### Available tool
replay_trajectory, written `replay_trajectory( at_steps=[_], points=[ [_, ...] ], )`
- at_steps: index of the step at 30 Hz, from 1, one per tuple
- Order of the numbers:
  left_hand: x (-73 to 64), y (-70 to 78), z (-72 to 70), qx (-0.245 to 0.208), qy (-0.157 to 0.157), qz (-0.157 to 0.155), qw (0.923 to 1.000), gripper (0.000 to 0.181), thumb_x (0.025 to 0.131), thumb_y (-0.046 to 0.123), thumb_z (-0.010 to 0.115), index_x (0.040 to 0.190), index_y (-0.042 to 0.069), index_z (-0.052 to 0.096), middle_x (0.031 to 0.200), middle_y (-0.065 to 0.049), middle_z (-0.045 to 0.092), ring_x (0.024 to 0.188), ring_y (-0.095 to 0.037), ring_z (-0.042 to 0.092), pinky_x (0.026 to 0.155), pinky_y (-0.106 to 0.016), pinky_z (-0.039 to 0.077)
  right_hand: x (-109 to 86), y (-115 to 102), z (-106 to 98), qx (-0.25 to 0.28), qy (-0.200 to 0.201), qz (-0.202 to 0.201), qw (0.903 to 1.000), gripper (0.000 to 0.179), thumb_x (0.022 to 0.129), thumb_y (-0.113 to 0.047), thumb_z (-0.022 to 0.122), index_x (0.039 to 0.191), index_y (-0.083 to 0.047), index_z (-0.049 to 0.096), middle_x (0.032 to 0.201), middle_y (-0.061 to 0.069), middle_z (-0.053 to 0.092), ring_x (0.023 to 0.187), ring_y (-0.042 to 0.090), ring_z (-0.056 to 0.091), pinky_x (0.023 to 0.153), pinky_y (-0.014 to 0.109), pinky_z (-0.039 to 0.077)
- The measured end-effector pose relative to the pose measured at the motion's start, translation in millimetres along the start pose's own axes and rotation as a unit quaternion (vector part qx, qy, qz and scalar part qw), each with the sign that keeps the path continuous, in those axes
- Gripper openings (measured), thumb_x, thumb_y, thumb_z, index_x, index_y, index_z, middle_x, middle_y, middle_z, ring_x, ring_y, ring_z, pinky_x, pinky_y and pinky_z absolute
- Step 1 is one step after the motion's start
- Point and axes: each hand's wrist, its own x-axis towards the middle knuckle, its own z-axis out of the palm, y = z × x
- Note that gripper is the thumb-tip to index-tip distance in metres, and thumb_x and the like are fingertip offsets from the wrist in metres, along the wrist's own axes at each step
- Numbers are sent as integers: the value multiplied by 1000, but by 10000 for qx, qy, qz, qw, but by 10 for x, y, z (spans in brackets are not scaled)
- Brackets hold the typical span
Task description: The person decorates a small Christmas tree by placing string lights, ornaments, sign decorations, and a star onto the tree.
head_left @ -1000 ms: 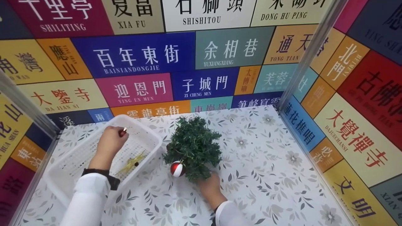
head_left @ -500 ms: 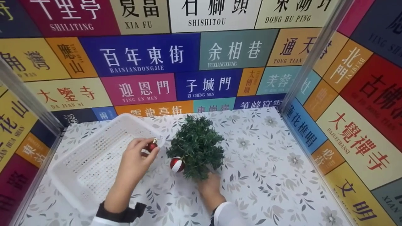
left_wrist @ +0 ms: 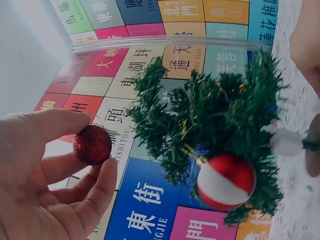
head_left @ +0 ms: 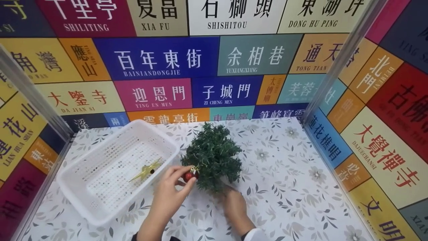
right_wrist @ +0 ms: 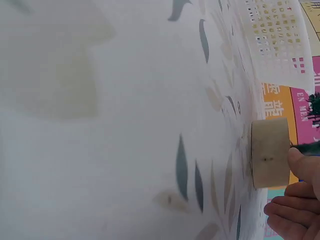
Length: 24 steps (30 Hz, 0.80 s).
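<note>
My left hand (head_left: 171, 191) pinches a small glittery red bauble (left_wrist: 92, 145) between thumb and fingers, at the left side of a small artificial Christmas tree (head_left: 214, 155). A larger red-and-white bauble (left_wrist: 227, 182) hangs from the tree by a gold cord; in the head view the left hand mostly hides it. Low under the branches, my right hand (head_left: 236, 205) holds the tree at its trunk. The right wrist view shows the thumb on the trunk, just above the round wooden base (right_wrist: 270, 152). Its other fingers lie beside the base.
A white perforated plastic basket (head_left: 75, 182) stands to the left of the tree, with a gold spiky star-like ornament (head_left: 145, 171) inside. The table (head_left: 284, 187) has a leaf-and-flower cover. Panels with coloured signs (head_left: 157, 57) enclose the back and sides.
My left hand has come from over the basket rightward to the tree, carrying the red bauble. My right hand stays at the trunk. The view has shifted slightly.
</note>
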Motion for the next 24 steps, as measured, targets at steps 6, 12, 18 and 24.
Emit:
replay_trajectory(
  at_steps=[6, 12, 18, 24],
  points=[
    [-93, -51, 137, -311, -258, -171, 9990, 36, 94, 16, 78, 127, 3, 72, 123, -16, 63, 100, -26, 67, 80, -29, 62, -64, 85, -493, 1094, 443, 738, 9903, 29, 93, -10, 76, 120, -1, 74, 109, 20, 77, 97, 36, 76, 81, 41, 64],
    [-127, -66, 318, -696, -640, -396, 9947, 35, 95, 20, 77, 127, 6, 72, 123, -13, 61, 102, -25, 66, 82, -27, 61, -58, -171, -946, 2648, 1422, -628, 9517, 31, 87, 5, 77, 118, 5, 74, 106, 18, 75, 97, 3, 72, 83, 15, 59],
    [-220, -69, 438, -903, -854, -312, 9918, 34, 97, 22, 75, 126, 5, 72, 121, -12, 61, 103, -23, 65, 83, -28, 61, 8, -315, -1121, 3469, 551, -1879, 9172, 48, 81, 14, 77, 127, 4, 69, 117, 18, 70, 111, -3, 66, 93, 20, 59],
    [-247, -68, 472, -909, -1093, -322, 9893, 33, 98, 22, 73, 127, 6, 72, 122, -12, 61, 103, -23, 65, 85, -29, 61, 97, -356, -1116, 2812, 262, -2666, 9215, 43, 82, 2, 81, 123, -5, 74, 121, 16, 72, 113, 16, 70, 92, 28, 61]
  ],
)
